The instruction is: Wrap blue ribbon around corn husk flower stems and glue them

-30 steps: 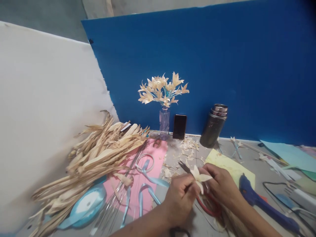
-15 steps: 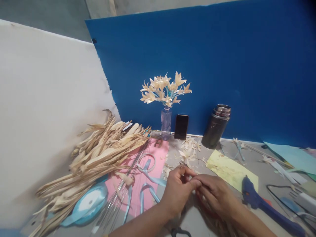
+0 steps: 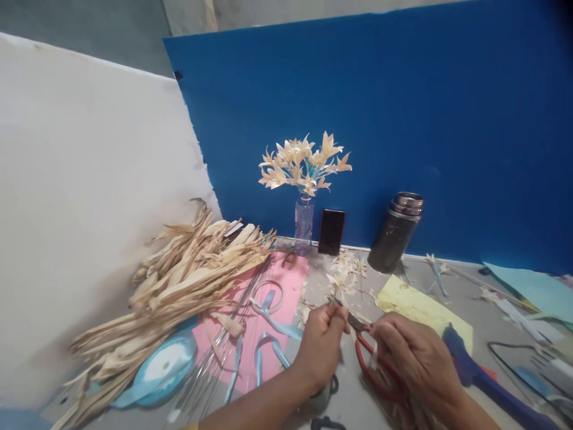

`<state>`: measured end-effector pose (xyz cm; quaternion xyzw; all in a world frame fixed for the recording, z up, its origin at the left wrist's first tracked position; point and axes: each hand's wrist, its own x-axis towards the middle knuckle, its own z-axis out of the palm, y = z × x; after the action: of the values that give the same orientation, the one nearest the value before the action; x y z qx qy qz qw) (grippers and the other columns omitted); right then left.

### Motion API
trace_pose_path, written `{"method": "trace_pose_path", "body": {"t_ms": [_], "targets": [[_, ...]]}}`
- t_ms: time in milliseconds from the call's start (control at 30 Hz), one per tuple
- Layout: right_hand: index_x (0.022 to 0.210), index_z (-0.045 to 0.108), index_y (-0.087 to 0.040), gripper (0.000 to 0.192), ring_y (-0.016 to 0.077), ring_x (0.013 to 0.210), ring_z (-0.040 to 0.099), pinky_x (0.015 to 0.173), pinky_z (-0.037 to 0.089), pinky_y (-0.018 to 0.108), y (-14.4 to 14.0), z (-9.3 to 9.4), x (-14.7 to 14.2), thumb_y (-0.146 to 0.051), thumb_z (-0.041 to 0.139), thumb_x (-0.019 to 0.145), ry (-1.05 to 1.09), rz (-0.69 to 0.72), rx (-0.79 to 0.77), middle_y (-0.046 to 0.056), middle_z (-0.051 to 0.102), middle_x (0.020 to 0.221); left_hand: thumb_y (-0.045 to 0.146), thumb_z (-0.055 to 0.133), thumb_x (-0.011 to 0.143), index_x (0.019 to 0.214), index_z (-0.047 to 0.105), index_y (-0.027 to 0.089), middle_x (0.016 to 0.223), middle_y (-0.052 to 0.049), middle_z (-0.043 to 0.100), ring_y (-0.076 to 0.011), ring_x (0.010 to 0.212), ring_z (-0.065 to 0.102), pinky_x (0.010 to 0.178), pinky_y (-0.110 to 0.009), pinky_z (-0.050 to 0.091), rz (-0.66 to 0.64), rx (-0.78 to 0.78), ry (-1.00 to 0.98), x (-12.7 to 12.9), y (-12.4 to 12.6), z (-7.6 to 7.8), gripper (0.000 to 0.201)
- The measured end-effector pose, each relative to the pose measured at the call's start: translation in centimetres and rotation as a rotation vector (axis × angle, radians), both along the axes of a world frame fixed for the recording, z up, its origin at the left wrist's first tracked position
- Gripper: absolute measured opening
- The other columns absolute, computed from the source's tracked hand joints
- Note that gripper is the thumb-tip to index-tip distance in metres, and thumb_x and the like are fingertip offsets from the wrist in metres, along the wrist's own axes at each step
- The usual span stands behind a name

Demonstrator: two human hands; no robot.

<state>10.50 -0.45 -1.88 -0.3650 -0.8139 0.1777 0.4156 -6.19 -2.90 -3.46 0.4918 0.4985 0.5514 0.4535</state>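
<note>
Left hand point(image 3: 321, 340): fingers curled, thumb and forefinger pinching a small cream husk flower point(image 3: 333, 285) by its base. Flower stands just above the fingertips, petals up and away from the person, its long axis roughly vertical.

Right hand point(image 3: 412, 358): fingers wrapped and pressed together around the red handles of a pair of pliers point(image 3: 364, 343). Pliers' long axis runs from the palm up and left; the dark nose points at the left thumb and ends just beside it, below the flower. Cannot tell whether the nose touches the stem.

Outward: husk trimmings point(image 3: 347, 269) scattered on the grey table point(image 3: 353, 400) beyond the hands. Yellow paper point(image 3: 416, 304) to the right, blue glue gun point(image 3: 474, 373) beside the right wrist. Pink sheet point(image 3: 273, 331) with pale blue ribbon point(image 3: 268, 313) to the left, then a heap of dried husks point(image 3: 188, 275). At the back, vase of finished flowers point(image 3: 304, 179), phone point(image 3: 331, 232), steel flask point(image 3: 396, 233).
</note>
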Motion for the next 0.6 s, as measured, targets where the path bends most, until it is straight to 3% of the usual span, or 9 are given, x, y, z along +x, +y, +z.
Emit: {"method": "trace_pose_path", "body": {"t_ms": [67, 200, 400, 500, 600], "targets": [[0.065, 0.061, -0.024, 0.039, 0.0143, 0.046, 0.059, 0.051, 0.047, 0.023, 0.1, -0.1, 0.0, -0.035, 0.044, 0.098, 0.021, -0.058, -0.054, -0.001, 0.063, 0.053, 0.046, 0.049, 0.092, 0.063, 0.050, 0.019, 0.058, 0.004, 0.041, -0.0130, 0.059, 0.040, 0.062, -0.025, 0.036, -0.007, 0.041, 0.050, 0.2, -0.2, 0.1, 0.040], [0.090, 0.071, -0.023, 0.024, 0.0191, 0.069, 0.071, 0.065, 0.055, 0.026, 0.3, -0.3, -0.4, -0.033, 0.049, 0.094, 0.138, -0.055, -0.078, 0.004, 0.076, 0.079, 0.045, 0.047, 0.094, 0.066, 0.050, 0.019, 0.064, 0.002, 0.047, -0.0143, 0.065, 0.043, 0.065, -0.025, 0.037, -0.070, 0.090, 0.079, 0.5, -0.6, -0.2, 0.038], [0.075, 0.071, -0.023, 0.018, 0.0183, 0.066, 0.064, 0.060, 0.053, 0.025, -0.1, 1.0, -0.7, -0.036, 0.064, 0.085, 0.205, -0.018, -0.123, 0.003, 0.069, 0.073, 0.038, 0.048, 0.095, 0.063, 0.048, 0.019, 0.065, 0.002, 0.047, -0.0139, 0.065, 0.043, 0.066, -0.026, 0.036, -0.146, 0.189, 0.209, 0.6, -0.9, -0.8, 0.037], [0.074, 0.072, -0.021, 0.020, 0.0178, 0.064, 0.060, 0.058, 0.051, 0.026, -0.3, 1.8, -0.8, -0.040, 0.067, 0.080, 0.168, 0.052, -0.191, 0.004, 0.066, 0.075, 0.036, 0.048, 0.094, 0.070, 0.058, 0.017, 0.069, 0.000, 0.055, -0.0145, 0.067, 0.047, 0.066, -0.026, 0.038, -0.278, 0.148, 0.108, 0.8, -1.1, -0.8, 0.033], [0.071, 0.075, -0.020, 0.029, 0.0197, 0.070, 0.063, 0.066, 0.054, 0.029, -0.5, 1.9, -0.9, -0.045, 0.066, 0.081, 0.206, 0.152, -0.331, 0.006, 0.068, 0.078, 0.035, 0.048, 0.094, 0.075, 0.066, 0.014, 0.070, -0.001, 0.057, -0.0145, 0.067, 0.049, 0.066, -0.026, 0.039, -0.422, 0.075, 0.018, 1.2, -1.2, -0.9, 0.033]]}}
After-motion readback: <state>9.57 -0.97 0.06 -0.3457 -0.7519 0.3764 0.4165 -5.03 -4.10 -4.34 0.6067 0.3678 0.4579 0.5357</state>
